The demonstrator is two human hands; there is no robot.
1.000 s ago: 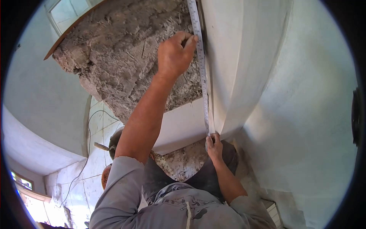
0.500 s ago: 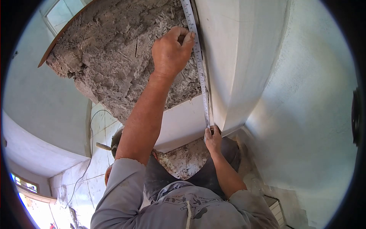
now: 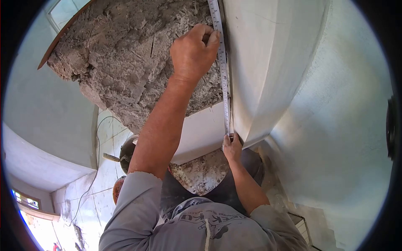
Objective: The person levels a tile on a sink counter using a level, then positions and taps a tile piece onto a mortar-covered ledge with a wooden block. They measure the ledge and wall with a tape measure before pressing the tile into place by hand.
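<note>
A white tape measure (image 3: pixel 224 77) runs lengthwise along the right side of a rough, wet-looking mortar bed (image 3: pixel 121 54), beside the pale wall. At its near end my right hand (image 3: pixel 232 147) is closed round it, and the case is mostly hidden in the fingers. Farther up, my left hand (image 3: pixel 193 52) reaches over the mortar with fingers curled into a pinch at the tape's left edge. Whatever sits between those fingertips is hidden. Below the mortar is a smooth white front face (image 3: pixel 201 131).
A dark bucket (image 3: pixel 127 152) with a handle sticking out stands left of my legs. A thin cable (image 3: pixel 97 163) trails over the floor tiles. A brown curved strip (image 3: pixel 63 35) edges the mortar's far left. The pale wall (image 3: pixel 326 125) rises close on my right.
The view has shifted slightly. My left hand stays pinched at the tape's edge, and my right hand keeps its hold at the near end.
</note>
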